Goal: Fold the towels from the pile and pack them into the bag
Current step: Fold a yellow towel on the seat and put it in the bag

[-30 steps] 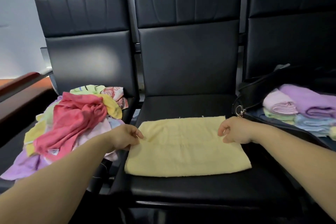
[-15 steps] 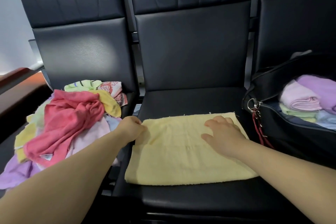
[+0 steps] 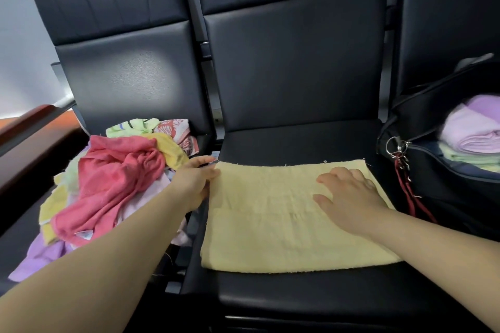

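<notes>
Since a second ago, the right hand has left the towel's right edge and come onto its top, while the left hand has stayed at the far left corner.

On the left seat, the pile of unfolded towels (image 3: pixel 116 178) is large and tangled: pink on top, with yellow, green, lilac and a patterned one beneath, so most of the task appears to be left. The left hand (image 3: pixel 193 181) seems to pinch the far left corner of the yellow towel (image 3: pixel 270 232) between thumb and fingers.

That towel lies flat on the middle seat (image 3: pixel 297 143), a pale rectangle already doubled over, its edges frayed with loose threads. The right hand (image 3: pixel 349 197) rests on it, fingers spread and straight, holding nothing.

On the right seat, the black bag (image 3: pixel 433 170) stands open with folded towels (image 3: pixel 470 130), lilac, pink and green, already stacked inside.
</notes>
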A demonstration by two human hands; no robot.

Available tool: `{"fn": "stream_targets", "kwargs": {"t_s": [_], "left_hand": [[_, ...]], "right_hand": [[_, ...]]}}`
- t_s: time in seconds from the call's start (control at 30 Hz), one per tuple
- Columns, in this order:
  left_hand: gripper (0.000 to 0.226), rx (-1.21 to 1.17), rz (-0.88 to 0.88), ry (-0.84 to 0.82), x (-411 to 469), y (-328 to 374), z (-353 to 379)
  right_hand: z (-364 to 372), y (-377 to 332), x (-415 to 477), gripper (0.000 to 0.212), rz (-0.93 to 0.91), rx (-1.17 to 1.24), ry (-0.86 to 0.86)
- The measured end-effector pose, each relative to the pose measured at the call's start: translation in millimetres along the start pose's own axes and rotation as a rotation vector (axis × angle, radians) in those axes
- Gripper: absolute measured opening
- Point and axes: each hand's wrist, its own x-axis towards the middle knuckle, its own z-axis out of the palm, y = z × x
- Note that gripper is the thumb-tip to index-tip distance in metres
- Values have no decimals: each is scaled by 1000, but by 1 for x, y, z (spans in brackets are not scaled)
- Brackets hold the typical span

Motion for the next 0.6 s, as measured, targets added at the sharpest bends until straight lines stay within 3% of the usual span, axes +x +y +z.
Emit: {"fn": "stream_targets", "kwargs": {"t_s": [0.2, 0.6], "left_hand": [[34, -39, 27, 88, 6, 0, -6], [32, 170, 38, -2, 13, -15, -4]], "right_hand": [[0, 0, 0, 50, -3, -10, -2], [1, -1, -2, 49, -1, -10, 2]]}}
